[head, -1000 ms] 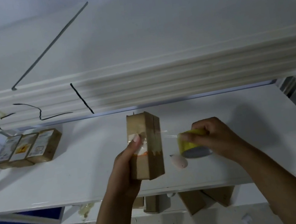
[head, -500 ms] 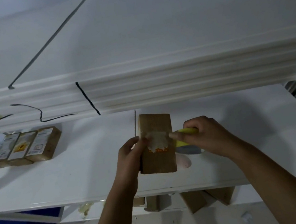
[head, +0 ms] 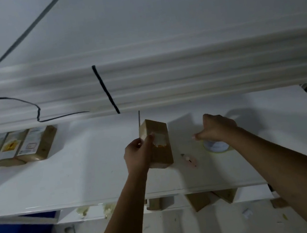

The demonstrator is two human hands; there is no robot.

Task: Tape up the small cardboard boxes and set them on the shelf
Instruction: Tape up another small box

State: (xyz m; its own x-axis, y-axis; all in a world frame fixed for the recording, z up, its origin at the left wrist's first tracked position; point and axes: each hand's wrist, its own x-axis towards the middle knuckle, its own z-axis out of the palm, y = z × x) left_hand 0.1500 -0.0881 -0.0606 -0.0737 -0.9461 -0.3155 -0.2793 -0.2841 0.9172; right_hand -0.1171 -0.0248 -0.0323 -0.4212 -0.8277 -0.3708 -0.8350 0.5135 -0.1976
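My left hand (head: 137,155) grips a small brown cardboard box (head: 160,149) from its left side and holds it upright over the white shelf (head: 68,179), with the thumb pressing a patch of clear tape on its front. The yellow tape roll (head: 216,147) lies flat on the shelf to the right of the box. My right hand (head: 217,127) hovers just above the roll, fingers curled and thumb pointing left, with nothing visible in it. Three taped boxes (head: 17,148) with labels lie side by side at the shelf's far left.
A small pinkish object (head: 190,160) lies on the shelf between the box and the roll. A thick stack of white boards (head: 182,72) overhangs the back of the shelf. More cardboard boxes (head: 198,201) sit on a lower level under the shelf's front edge.
My right hand has moved right, away from the box, and the tape roll it held now lies on the shelf. My left hand still grips the box, thumb on the tape patch.
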